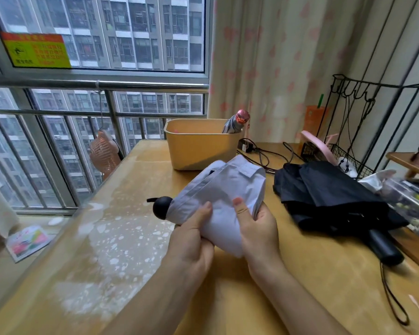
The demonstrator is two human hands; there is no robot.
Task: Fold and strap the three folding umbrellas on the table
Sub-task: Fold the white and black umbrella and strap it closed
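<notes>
While left hand (191, 238) and right hand (259, 228) curl round white umbrella (223, 187), unstrapped: pink-capped umbrella (235, 123) binned, seemingly done; black umbrella (329, 192) pending.

Window sticker (35, 50) lettering blurred; striped umbrella (235, 123) largely hidden inside yellow bin (198, 151)

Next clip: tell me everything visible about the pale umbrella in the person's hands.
The pale umbrella is collapsed, its whitish, faintly lilac cloth bunched loosely into a roll; a strap tab shows on top. Its black rounded grip points left. Both hands hold it tilted over the table: the left hand near the grip, the right hand round the middle, thumb on the cloth.
</notes>
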